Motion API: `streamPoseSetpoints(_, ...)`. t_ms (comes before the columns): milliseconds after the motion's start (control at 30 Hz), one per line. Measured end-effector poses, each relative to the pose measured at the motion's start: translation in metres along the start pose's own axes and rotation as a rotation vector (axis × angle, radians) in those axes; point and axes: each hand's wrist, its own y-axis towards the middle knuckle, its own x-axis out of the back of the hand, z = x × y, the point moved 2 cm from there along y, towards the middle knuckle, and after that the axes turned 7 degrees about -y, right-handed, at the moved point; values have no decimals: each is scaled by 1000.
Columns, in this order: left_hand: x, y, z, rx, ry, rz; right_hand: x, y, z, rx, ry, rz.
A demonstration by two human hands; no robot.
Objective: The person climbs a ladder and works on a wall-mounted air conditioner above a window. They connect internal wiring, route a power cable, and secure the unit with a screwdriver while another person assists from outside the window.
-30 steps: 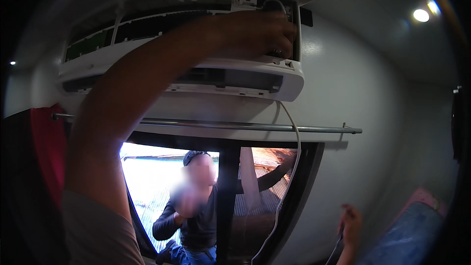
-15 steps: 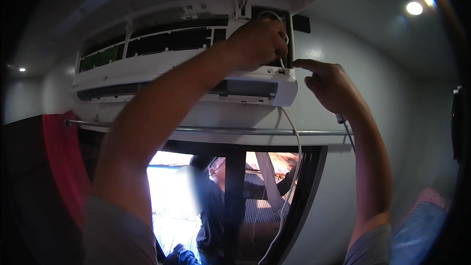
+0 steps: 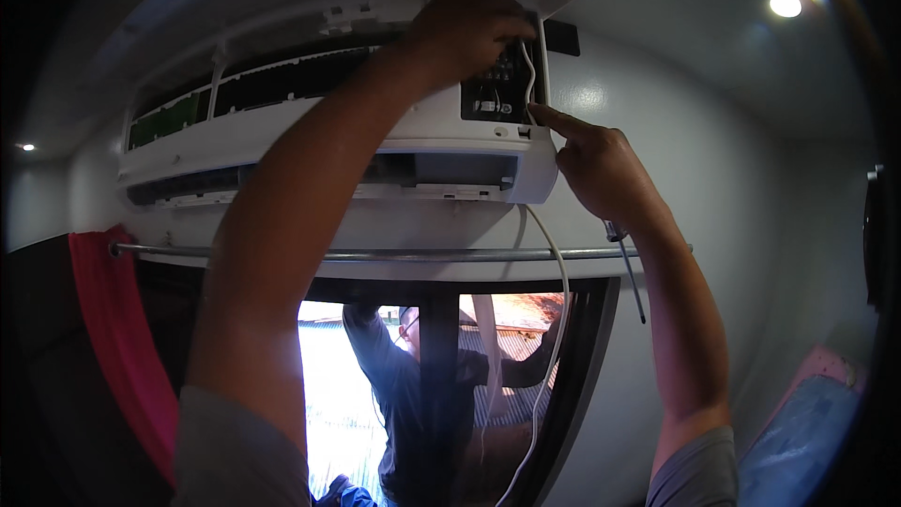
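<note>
A white indoor air conditioner unit [image 3: 225, 138] hangs on the wall with its front panel raised. At its right end an open compartment shows a terminal block [image 3: 493, 107]. My left hand [image 3: 466, 33] is closed at the top of this compartment, its fingertips on a white cable [image 3: 528, 70]. My right hand [image 3: 601, 169] presses its extended index finger against the cable at the unit's right edge. Its other fingers are curled around a screwdriver [image 3: 633, 282], whose shaft points down beside my wrist; the handle is mostly hidden.
Below the unit a metal rod [image 3: 422, 254] crosses the wall, with a red curtain [image 3: 117, 319] at its left. The cable's lower length hangs past a dark-framed window [image 3: 601, 347]. Outside it, a person [image 3: 413, 394] has raised arms. Bluish plastic-covered bedding [image 3: 798, 437] is at lower right.
My left hand has moved up, drawing the cable along the compartment's right side and uncovering the terminal block. My right index finger has come onto the cable. The person outside has shifted.
</note>
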Motion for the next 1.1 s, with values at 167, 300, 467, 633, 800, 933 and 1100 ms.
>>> streamPoseSetpoints(167,3,23,18,160,80,179,9,9,8,105,-110,84)
streamPoseSetpoints(300,12,25,17,42,-4,115,30,23,20,52,-372,259)
streamPoseSetpoints(467,16,18,6,58,283,242,28,33,41,195,-649,124)
streamPoseSetpoints(633,14,7,-11,59,467,175,29,34,39,181,-570,132)
streamPoseSetpoints(800,8,-1,-13,39,442,122,35,45,31,106,-340,124)
streamPoseSetpoints(933,7,-6,-12,76,404,159,33,57,22,-20,-309,119)
streamPoseSetpoints(1100,7,-9,-18,140,430,161,16,54,20,248,-460,56)
